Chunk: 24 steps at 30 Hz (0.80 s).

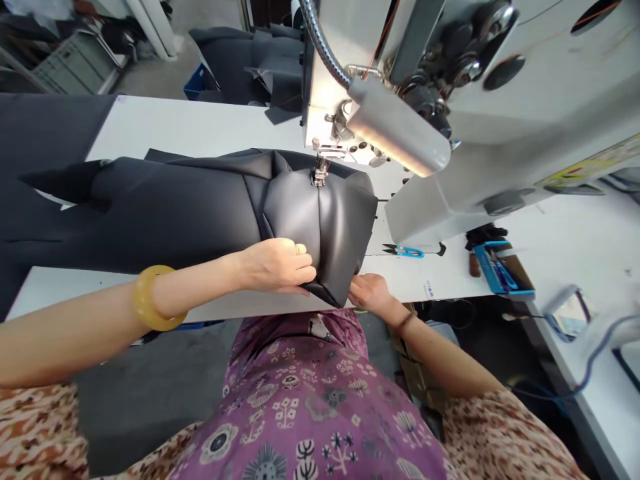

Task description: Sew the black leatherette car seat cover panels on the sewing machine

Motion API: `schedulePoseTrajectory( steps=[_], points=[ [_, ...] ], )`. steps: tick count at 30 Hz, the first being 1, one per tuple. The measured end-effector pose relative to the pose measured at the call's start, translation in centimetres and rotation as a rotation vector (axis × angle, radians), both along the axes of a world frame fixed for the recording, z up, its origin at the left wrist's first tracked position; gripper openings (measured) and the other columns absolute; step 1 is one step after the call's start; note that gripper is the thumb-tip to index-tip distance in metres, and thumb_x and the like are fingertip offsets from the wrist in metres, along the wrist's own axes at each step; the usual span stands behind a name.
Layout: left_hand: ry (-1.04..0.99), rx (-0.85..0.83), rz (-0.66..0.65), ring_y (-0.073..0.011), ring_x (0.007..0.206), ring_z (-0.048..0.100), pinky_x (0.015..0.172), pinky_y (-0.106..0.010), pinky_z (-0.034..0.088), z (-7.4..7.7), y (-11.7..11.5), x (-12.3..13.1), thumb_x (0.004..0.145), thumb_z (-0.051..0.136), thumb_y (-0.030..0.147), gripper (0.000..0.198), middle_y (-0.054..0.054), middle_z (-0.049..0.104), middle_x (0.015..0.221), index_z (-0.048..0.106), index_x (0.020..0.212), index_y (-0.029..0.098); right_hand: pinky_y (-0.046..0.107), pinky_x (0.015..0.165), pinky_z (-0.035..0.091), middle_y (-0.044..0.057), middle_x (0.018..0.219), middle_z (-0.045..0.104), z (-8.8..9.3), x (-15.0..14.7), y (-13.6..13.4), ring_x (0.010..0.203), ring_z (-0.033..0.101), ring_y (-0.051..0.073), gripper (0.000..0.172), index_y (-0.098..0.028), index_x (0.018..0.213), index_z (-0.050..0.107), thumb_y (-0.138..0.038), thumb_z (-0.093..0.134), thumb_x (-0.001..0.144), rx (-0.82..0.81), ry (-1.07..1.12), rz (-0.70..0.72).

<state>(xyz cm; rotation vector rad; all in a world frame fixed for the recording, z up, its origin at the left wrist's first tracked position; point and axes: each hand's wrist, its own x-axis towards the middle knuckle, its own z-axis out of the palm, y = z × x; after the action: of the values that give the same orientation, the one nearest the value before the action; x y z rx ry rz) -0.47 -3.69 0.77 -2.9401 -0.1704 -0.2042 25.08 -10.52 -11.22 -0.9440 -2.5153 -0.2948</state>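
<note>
A large piece of black leather-like material (200,207) with seams lies across the white sewing table. Its right part passes beneath the presser foot (320,175) of the sewing machine (360,100), and a seam line runs from the foot toward me. My left hand (277,265) grips the near edge of the material, fingers curled, just left of that seam. At the near right corner, my right hand (370,292) pinches the edge, with some fingertips hidden under the material.
Blue-handled thread snips (410,251) lie right of the material. A blue box (504,268) with tools stands farther right on the table. A machine lamp (400,127) hangs above the needle area. More black pieces (250,63) are piled behind the table.
</note>
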Motion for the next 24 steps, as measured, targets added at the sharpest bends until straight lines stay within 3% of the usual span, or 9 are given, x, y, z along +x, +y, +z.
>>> schedulePoseTrajectory(
  steps=[2,4,6,11,13,15,17,20,24],
  points=[
    [0.141,-0.049,0.068,-0.0202,0.090,0.063,0.076,-0.032,0.049,1.0,1.0,-0.3,0.084,0.053,0.020,0.016,-0.008,0.067,0.096,0.063,0.095,0.021,0.028,0.048,0.023,0.001,0.051,0.048,-0.6,-0.4,0.6,0.046,0.037,0.011,0.023,-0.017,0.063,0.054,-0.012,0.043,0.082,-0.012,0.002,0.027],
    [0.229,-0.085,0.176,-0.0309,0.122,0.051,0.099,-0.047,0.041,2.1,2.2,-0.6,0.073,0.060,0.014,0.051,-0.013,0.057,0.129,0.055,0.123,0.023,0.027,0.049,0.025,0.000,0.051,0.049,-0.4,-0.6,1.3,0.046,0.038,0.011,0.021,-0.017,0.062,0.053,-0.014,0.044,0.081,-0.019,0.000,0.059],
    [0.277,-0.115,0.271,-0.0393,0.135,0.034,0.106,-0.059,0.031,2.6,3.3,-1.0,0.067,0.064,0.013,0.074,-0.015,0.042,0.145,0.043,0.137,0.024,0.027,0.049,0.027,0.000,0.052,0.051,0.6,-0.1,1.7,0.046,0.040,0.011,0.018,-0.018,0.062,0.052,-0.016,0.044,0.078,-0.054,-0.020,0.103],
    [0.314,-0.127,0.311,-0.0412,0.138,0.030,0.104,-0.061,0.034,1.5,3.9,-2.0,0.070,0.058,0.008,0.077,-0.013,0.037,0.149,0.040,0.141,0.029,0.025,0.050,0.035,-0.002,0.055,0.052,5.4,3.1,4.1,0.049,0.045,0.011,0.012,-0.019,0.070,0.052,-0.009,0.045,0.070,-0.045,0.083,0.015],
    [0.313,-0.117,0.291,-0.0415,0.137,0.031,0.102,-0.062,0.036,1.4,3.8,-2.2,0.071,0.057,0.008,0.076,-0.013,0.039,0.149,0.039,0.141,0.032,0.025,0.063,0.044,0.004,0.079,0.065,8.2,3.1,6.0,0.073,0.059,0.015,0.022,-0.017,0.090,0.058,-0.007,0.049,0.072,0.086,0.170,-0.078],
    [0.321,-0.121,0.282,-0.0412,0.136,0.033,0.101,-0.061,0.038,1.6,3.9,-2.3,0.071,0.056,0.008,0.075,-0.012,0.041,0.147,0.041,0.140,0.035,0.034,0.085,0.046,0.010,0.113,0.064,10.6,1.7,8.1,0.110,0.057,0.022,0.039,-0.017,0.112,0.057,-0.007,0.049,0.075,0.069,0.062,0.026],
    [0.330,-0.141,0.278,-0.0409,0.134,0.037,0.099,-0.061,0.040,2.0,4.2,-2.5,0.072,0.055,0.007,0.071,-0.011,0.044,0.145,0.046,0.137,0.034,0.041,0.092,0.043,0.008,0.122,0.061,12.1,-0.2,9.8,0.120,0.050,0.025,0.037,-0.020,0.110,0.059,-0.010,0.047,0.077,-0.028,-0.114,0.161],
    [0.298,-0.192,0.286,-0.0394,0.132,0.041,0.099,-0.060,0.042,2.4,4.6,-2.8,0.071,0.056,0.006,0.064,-0.009,0.049,0.141,0.055,0.129,0.034,0.039,0.085,0.045,0.007,0.107,0.066,12.6,-2.2,10.8,0.106,0.058,0.022,0.023,-0.018,0.091,0.062,-0.011,0.045,0.078,-0.122,-0.248,0.215],
    [0.251,-0.222,0.291,-0.0366,0.132,0.043,0.101,-0.057,0.041,2.5,4.7,-3.0,0.069,0.058,0.007,0.062,-0.006,0.052,0.140,0.059,0.123,0.036,0.034,0.074,0.046,0.006,0.098,0.069,11.6,-2.2,10.2,0.102,0.061,0.020,0.022,-0.017,0.083,0.061,-0.006,0.042,0.078,-0.007,-0.164,0.225]
  ],
)
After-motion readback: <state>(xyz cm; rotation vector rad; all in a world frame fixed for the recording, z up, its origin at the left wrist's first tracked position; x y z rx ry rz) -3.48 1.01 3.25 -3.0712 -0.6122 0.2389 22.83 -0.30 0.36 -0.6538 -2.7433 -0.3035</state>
